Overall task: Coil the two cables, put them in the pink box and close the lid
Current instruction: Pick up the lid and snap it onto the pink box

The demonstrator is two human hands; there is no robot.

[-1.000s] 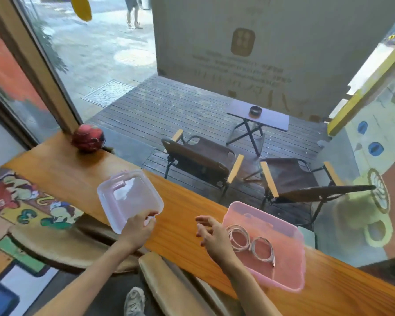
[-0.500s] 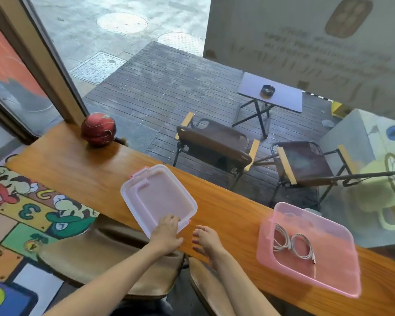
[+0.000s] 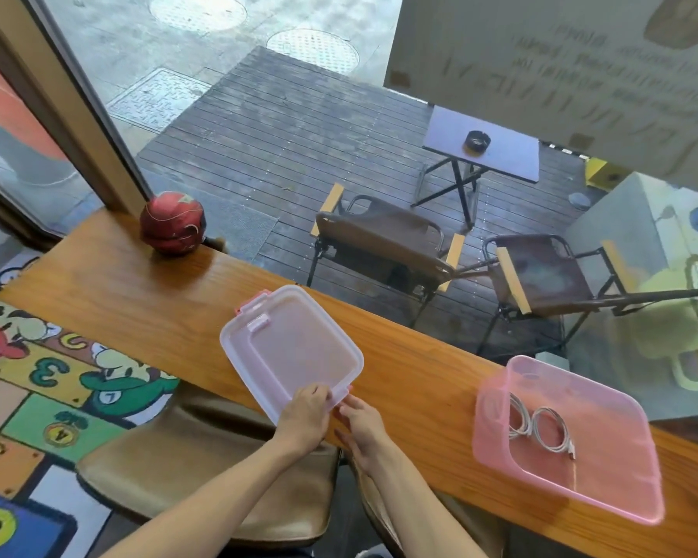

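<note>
I see both hands at the near corner of the lid [image 3: 295,348]: left hand [image 3: 305,420] pinching it, right hand [image 3: 363,426] touching, grip unclear. Right of it, the pink box [image 3: 605,485] holds two coiled cables [image 3: 540,430].

— Where do you find the pink box [image 3: 615,499]?
— To your right on the wooden counter, open, translucent pink, rectangular with rounded corners, sitting flat.

— And the two cables [image 3: 540,430]?
— Both lie inside the box, white, each wound into a small loop. The loops rest side by side on the box floor, toward its left end, touching or nearly so. One connector end points toward the near wall.

— The lid [image 3: 295,348]?
— Off the box, well apart to its left. It is clear with a pink latch at its far corner, and its near corner overhangs the counter edge.
</note>
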